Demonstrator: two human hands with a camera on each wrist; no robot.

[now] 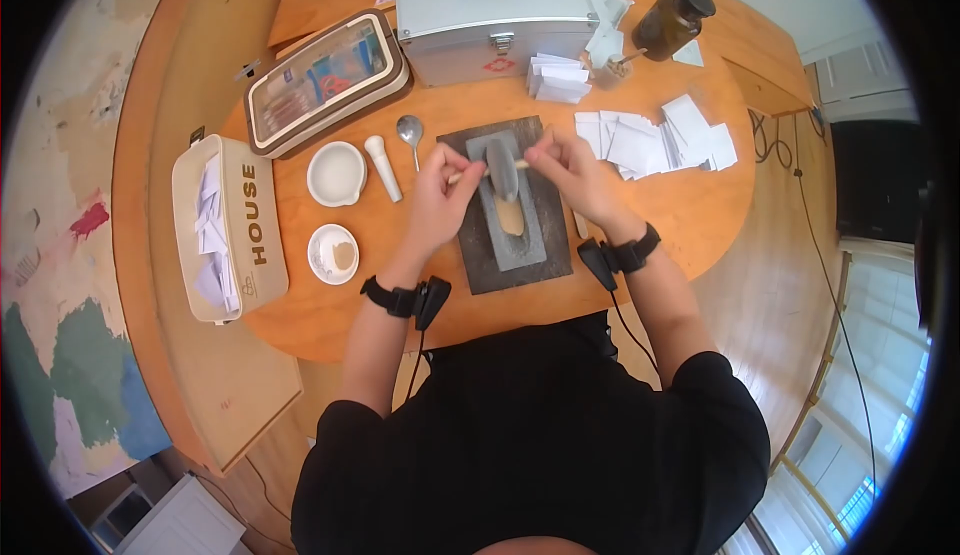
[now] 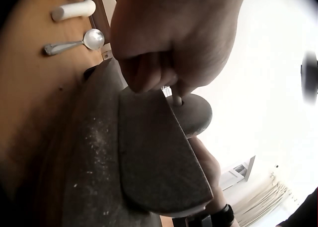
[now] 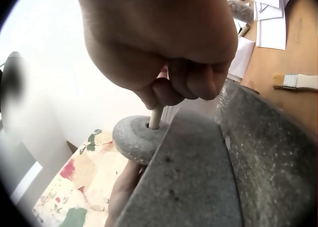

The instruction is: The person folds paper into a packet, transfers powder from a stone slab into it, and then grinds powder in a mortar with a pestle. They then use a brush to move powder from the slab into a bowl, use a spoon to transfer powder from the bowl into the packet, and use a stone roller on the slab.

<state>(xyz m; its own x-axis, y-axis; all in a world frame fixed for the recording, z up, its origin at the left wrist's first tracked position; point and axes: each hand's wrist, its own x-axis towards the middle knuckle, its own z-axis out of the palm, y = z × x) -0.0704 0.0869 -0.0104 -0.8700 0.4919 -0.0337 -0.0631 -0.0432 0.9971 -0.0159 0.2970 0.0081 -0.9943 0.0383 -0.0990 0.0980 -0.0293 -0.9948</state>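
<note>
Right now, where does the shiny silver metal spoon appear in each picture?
Head: silver metal spoon, above and left of centre, bowl uppermost.
Left wrist: spoon, upper left, bowl to the right.
Right wrist: spoon not in it.
Shared landmark: round grey stone wheel, in all three views.

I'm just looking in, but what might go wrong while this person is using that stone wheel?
Spilling: tan powder lies in the narrow stone trough under the stone wheel, so a rough roll might push some over the rim onto the dark board.

Slipping: the left hand and right hand hold a thin rod on either side of the wheel; uneven pressure could tilt the wheel against the trough's wall.
</note>
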